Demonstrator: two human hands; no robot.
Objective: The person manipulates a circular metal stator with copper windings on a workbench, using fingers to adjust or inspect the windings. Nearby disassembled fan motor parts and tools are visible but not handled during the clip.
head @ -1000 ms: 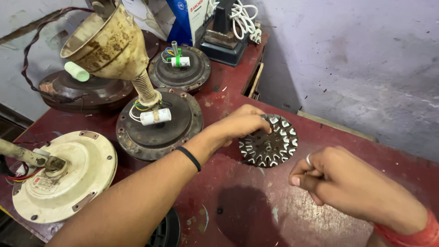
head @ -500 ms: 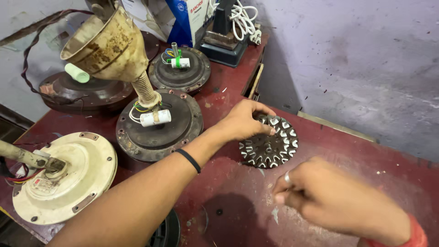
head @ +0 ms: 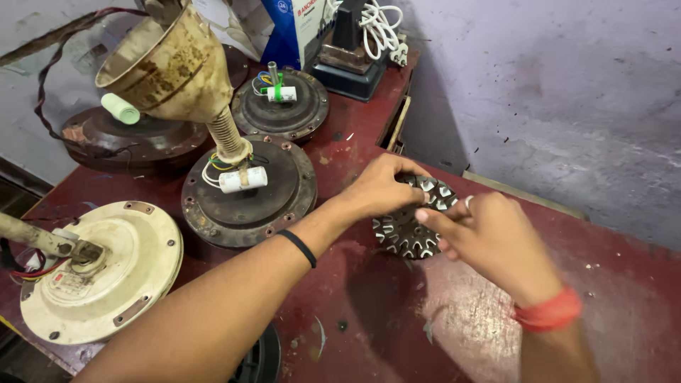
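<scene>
A round, dark metal fan stator core with shiny slotted teeth lies flat on the red worktable. My left hand, with a black band on its wrist, rests over the core's left and upper edge, fingers curled on the rim. My right hand, with a ring and a red thread at the wrist, has come in over the core's right side, its forefinger pointing onto the teeth. Both hands hide part of the core.
Left of the core sits a dark fan motor housing with a rusty cream canopy and white capacitor. A cream fan motor lies front left. Further back are another dark motor, a blue box, a black device with white cord.
My right hand moved up and left from the table's open area onto the core's right side. My left hand stayed on the core.
</scene>
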